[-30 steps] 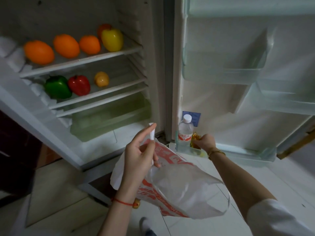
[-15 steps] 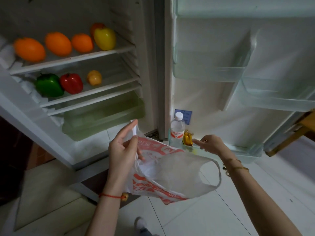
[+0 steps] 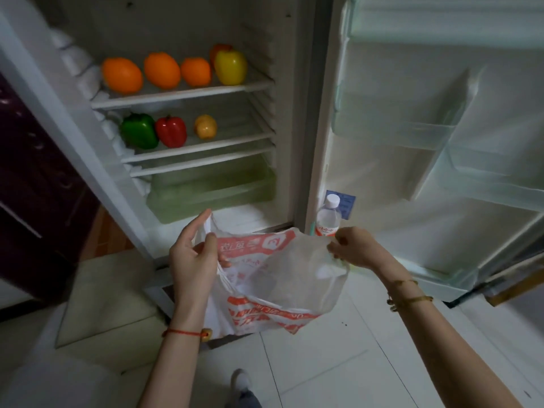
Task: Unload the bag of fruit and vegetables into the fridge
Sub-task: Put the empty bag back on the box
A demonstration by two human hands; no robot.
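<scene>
We're in dim, flat light, brightest on the white door liner [image 3: 382,113] toward two o'clock, falling to near-black at the cabinet [image 3: 35,187] at nine o'clock. We see wide-angle bending at the edges and soft, smeared detail throughout.

Single head-worn wide-angle view, looking forward and down at close range: open fridge [image 3: 188,119] fills the upper frame, floor [image 3: 338,363] the lower; both forearms enter from the bottom edge.

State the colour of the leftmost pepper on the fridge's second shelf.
Green. The leftmost pepper shows best in the head view, beside a red one.
</scene>
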